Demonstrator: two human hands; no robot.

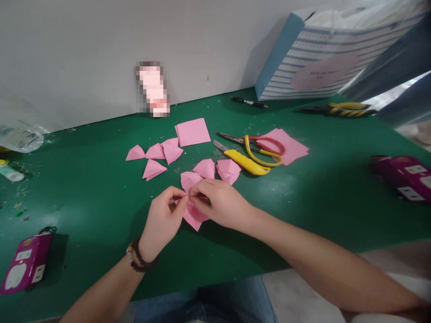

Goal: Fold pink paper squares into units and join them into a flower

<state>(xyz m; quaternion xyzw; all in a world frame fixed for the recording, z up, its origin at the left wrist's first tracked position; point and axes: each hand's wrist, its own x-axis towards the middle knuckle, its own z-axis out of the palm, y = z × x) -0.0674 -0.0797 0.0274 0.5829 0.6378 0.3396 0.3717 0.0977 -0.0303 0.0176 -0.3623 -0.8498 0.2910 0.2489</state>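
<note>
My left hand (166,215) and my right hand (215,202) meet fingertip to fingertip over the green table. Both pinch a pink folded paper piece (197,220), which shows below and between the fingers. Its pinched edge is mostly hidden by my fingertips. Just beyond my knuckles lie more folded pink paper pieces (204,168), one partly covered by my right hand. To the upper left, several cone-like pink paper pieces (154,168) sit in a loose group. A bead bracelet (139,255) circles my left wrist.
Square pink paper sheets (193,132) lie behind. Scissors (266,150) and a yellow utility knife (247,162) rest at right, overlapping another paper stack (292,148). A pen (249,102), pliers (340,109) and a striped bag (323,58) stand farther back. Purple power strips (28,262) flank both sides.
</note>
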